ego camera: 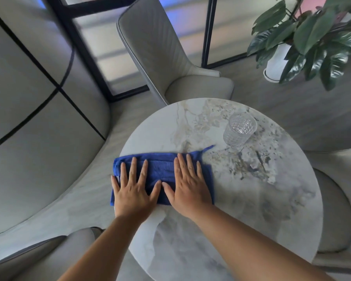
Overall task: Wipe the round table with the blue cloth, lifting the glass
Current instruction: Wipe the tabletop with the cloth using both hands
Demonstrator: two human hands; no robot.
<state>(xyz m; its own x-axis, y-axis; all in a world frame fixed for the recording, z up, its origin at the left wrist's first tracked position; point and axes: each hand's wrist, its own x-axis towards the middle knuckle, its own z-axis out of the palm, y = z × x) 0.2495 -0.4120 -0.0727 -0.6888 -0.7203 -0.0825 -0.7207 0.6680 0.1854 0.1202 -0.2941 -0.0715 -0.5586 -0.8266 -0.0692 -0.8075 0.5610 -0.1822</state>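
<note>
The round marble table (251, 209) fills the lower middle of the view. A folded blue cloth (160, 167) lies flat at its left edge, partly hanging over the rim. My left hand (133, 189) presses flat on the cloth's left half, fingers spread. My right hand (187, 184) lies flat on its right half, fingers spread too. Neither hand grips the cloth. A clear cut-pattern glass (239, 129) stands upright on the far part of the table, to the right of and beyond the cloth, apart from both hands.
A grey upholstered chair (162, 53) stands at the table's far side. Another chair (332, 211) sits at the right and one (55, 258) at the lower left. A potted plant (304, 37) in a white pot stands at the far right on the floor.
</note>
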